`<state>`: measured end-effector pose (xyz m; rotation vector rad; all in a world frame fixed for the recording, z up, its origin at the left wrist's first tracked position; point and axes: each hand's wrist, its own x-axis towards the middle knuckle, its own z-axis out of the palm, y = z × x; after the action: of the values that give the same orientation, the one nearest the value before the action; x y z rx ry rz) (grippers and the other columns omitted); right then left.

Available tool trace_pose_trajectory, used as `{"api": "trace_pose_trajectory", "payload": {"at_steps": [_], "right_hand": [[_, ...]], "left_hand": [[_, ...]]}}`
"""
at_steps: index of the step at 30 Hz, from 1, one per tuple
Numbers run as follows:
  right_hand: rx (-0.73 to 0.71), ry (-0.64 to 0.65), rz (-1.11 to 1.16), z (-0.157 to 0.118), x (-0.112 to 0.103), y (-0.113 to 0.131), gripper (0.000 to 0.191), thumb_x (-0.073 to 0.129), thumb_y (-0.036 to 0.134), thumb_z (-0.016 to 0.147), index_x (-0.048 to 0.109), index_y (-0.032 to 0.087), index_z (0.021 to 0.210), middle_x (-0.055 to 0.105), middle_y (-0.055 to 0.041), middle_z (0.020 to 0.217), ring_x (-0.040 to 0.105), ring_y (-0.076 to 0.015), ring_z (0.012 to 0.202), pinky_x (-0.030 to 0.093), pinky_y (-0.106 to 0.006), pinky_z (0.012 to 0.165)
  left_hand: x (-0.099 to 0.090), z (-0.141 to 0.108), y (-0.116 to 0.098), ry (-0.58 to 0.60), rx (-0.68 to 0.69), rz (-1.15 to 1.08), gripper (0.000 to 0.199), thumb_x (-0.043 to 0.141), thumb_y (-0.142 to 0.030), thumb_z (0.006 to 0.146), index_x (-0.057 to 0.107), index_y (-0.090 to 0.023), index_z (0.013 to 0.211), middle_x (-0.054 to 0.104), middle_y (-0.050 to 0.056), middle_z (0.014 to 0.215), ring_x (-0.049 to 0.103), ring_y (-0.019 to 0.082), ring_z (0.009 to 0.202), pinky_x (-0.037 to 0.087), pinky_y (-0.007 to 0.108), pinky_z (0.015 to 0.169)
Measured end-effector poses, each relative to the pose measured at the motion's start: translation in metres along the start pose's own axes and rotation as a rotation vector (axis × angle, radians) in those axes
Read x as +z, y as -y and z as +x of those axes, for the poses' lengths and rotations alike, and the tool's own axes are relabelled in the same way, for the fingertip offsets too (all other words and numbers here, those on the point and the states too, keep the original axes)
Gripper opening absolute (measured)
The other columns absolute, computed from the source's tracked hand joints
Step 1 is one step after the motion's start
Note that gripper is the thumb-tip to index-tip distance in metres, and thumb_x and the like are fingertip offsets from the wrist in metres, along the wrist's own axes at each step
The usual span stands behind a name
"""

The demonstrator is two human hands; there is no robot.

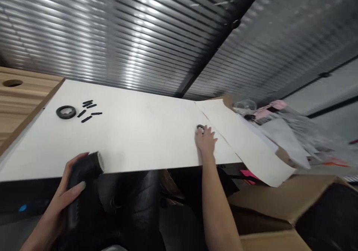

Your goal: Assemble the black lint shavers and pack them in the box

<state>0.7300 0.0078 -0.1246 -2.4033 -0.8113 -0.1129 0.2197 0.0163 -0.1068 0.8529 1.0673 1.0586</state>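
Observation:
A black device with a perforated silver end (88, 172) is held in my left hand (67, 191), just off the table's front edge. My right hand (206, 141) reaches onto the white tabletop (145, 131), its fingertips at a small dark ring (200, 126); the fingers are slightly spread, and whether they grip the ring is unclear. A thick black ring (66, 112) lies flat on the left part of the table. Several short black strips (86, 119) are scattered just to its right.
Wooden slatted furniture (25, 94) adjoins the table's left side. A white sheet (246, 143) hangs over the right end, beside clear plastic wrapping (310, 131) and a pink item (268, 109). An open cardboard box (268, 198) stands at the lower right. Corrugated metal (140, 38) rises behind.

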Motion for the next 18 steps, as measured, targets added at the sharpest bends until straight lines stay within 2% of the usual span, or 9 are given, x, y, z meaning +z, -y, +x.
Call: {"api": "trace_pose_trajectory", "payload": {"at_steps": [2, 4, 6, 7, 9, 11, 14, 16, 18], "right_hand": [[-0.04, -0.016, -0.014, -0.001, 0.001, 0.001, 0.07, 0.038, 0.043, 0.097, 0.049, 0.006, 0.156, 0.037, -0.0287, 0.168, 0.026, -0.0463, 0.159, 0.014, -0.073, 0.126], [-0.105, -0.079, -0.016, 0.002, 0.002, -0.001, 0.07, 0.043, 0.041, 0.093, 0.054, 0.004, 0.152, 0.043, -0.0319, 0.161, 0.036, -0.047, 0.153, 0.023, -0.071, 0.123], [-0.173, -0.201, -0.02, 0.009, 0.005, -0.004, 0.059, 0.053, 0.043, 0.087, 0.072, 0.008, 0.131, 0.058, -0.0322, 0.142, 0.05, -0.0495, 0.137, 0.04, -0.069, 0.111], [-0.16, -0.231, -0.021, 0.015, 0.008, -0.006, 0.051, 0.059, 0.043, 0.082, 0.078, 0.01, 0.117, 0.062, -0.033, 0.132, 0.053, -0.052, 0.13, 0.043, -0.069, 0.105], [-0.083, -0.262, -0.043, 0.025, 0.012, -0.007, 0.034, 0.07, 0.036, 0.073, 0.081, 0.013, 0.094, 0.066, -0.0344, 0.117, 0.055, -0.056, 0.121, 0.044, -0.07, 0.096], [-0.004, -0.243, -0.08, 0.033, 0.015, -0.006, 0.021, 0.076, 0.026, 0.067, 0.08, 0.014, 0.083, 0.068, -0.0345, 0.111, 0.057, -0.057, 0.119, 0.044, -0.069, 0.094], [0.002, -0.164, -0.095, 0.033, 0.015, -0.004, 0.017, 0.076, 0.023, 0.072, 0.081, 0.014, 0.084, 0.069, -0.033, 0.117, 0.059, -0.0531, 0.121, 0.046, -0.065, 0.098], [-0.021, -0.128, -0.086, 0.026, 0.013, -0.003, 0.024, 0.071, 0.024, 0.079, 0.082, 0.011, 0.095, 0.069, -0.033, 0.121, 0.06, -0.0502, 0.123, 0.044, -0.064, 0.104], [-0.036, -0.104, -0.086, 0.016, 0.011, 0.0, 0.035, 0.064, 0.026, 0.087, 0.081, 0.007, 0.11, 0.069, -0.0325, 0.125, 0.06, -0.0476, 0.128, 0.038, -0.065, 0.114]], "left_hand": [[0.005, 0.008, -0.021, -0.009, 0.076, 0.114, 0.078, 0.094, -0.047, 0.067, 0.066, -0.033, 0.138, 0.072, 0.005, 0.129, 0.071, 0.029, 0.105, 0.059, 0.027, 0.072], [0.008, 0.025, -0.041, 0.084, 0.086, 0.214, 0.087, 0.092, -0.05, 0.071, 0.058, -0.033, 0.149, 0.073, 0.007, 0.119, 0.072, 0.026, 0.091, 0.057, 0.027, 0.068], [0.009, 0.047, -0.055, 0.153, 0.083, 0.32, 0.087, 0.089, -0.054, 0.076, 0.054, -0.032, 0.153, 0.072, 0.008, 0.116, 0.07, 0.022, 0.079, 0.055, 0.027, 0.062], [0.008, 0.058, -0.061, 0.17, 0.079, 0.382, 0.087, 0.087, -0.055, 0.077, 0.054, -0.03, 0.153, 0.071, 0.009, 0.115, 0.067, 0.019, 0.071, 0.053, 0.027, 0.059], [0.008, 0.076, -0.067, 0.175, 0.073, 0.516, 0.085, 0.085, -0.055, 0.079, 0.055, -0.025, 0.153, 0.069, 0.008, 0.105, 0.06, 0.016, 0.06, 0.049, 0.028, 0.055], [0.007, 0.089, -0.069, 0.164, 0.09, 0.648, 0.085, 0.083, -0.055, 0.082, 0.055, -0.02, 0.155, 0.066, 0.005, 0.093, 0.056, 0.016, 0.059, 0.048, 0.03, 0.06], [0.007, 0.104, -0.063, 0.135, 0.175, 0.809, 0.084, 0.074, -0.058, 0.09, 0.051, -0.017, 0.159, 0.067, 0.008, 0.098, 0.062, 0.022, 0.079, 0.051, 0.036, 0.078], [0.008, 0.11, -0.058, 0.103, 0.257, 0.889, 0.078, 0.066, -0.06, 0.095, 0.052, -0.018, 0.159, 0.069, 0.013, 0.114, 0.062, 0.029, 0.104, 0.05, 0.042, 0.092], [0.011, 0.108, -0.058, 0.066, 0.35, 0.939, 0.068, 0.06, -0.059, 0.099, 0.057, -0.02, 0.154, 0.068, 0.015, 0.131, 0.054, 0.035, 0.126, 0.047, 0.047, 0.102]]}}
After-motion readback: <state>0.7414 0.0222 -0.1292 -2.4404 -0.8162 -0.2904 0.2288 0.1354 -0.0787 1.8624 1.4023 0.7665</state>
